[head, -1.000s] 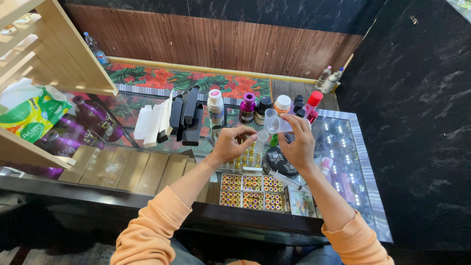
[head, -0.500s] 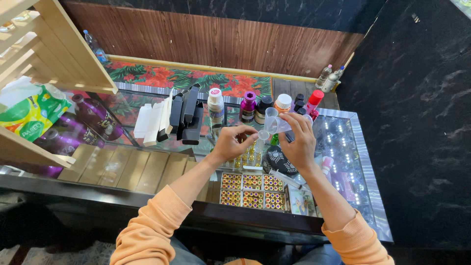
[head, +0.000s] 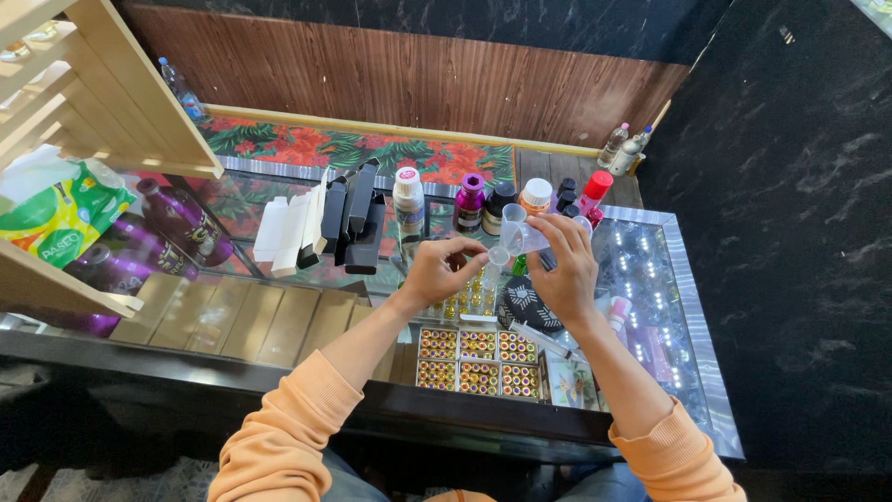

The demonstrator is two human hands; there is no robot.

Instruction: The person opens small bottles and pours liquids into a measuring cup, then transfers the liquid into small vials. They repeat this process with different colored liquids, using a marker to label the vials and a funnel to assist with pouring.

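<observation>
Head view: right hand (head: pixel 569 270) grips tilted clear beaker (head: pixel 520 232); left hand (head: pixel 444 270) fingertips pinch small vial (head: pixel 499 256).

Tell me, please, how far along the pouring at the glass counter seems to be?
Done: several bottles stand open-side up in a row, and trays of small vials are laid out. In hand: the right hand tilts a clear measuring cup toward a small vial in the left hand's grip. Left: whether other vials are filled cannot be told.

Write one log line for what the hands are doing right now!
left hand: pinching small clear piece at cup's spout | right hand: holding clear plastic cup tilted | below: glass counter, trays of little bottles
</observation>
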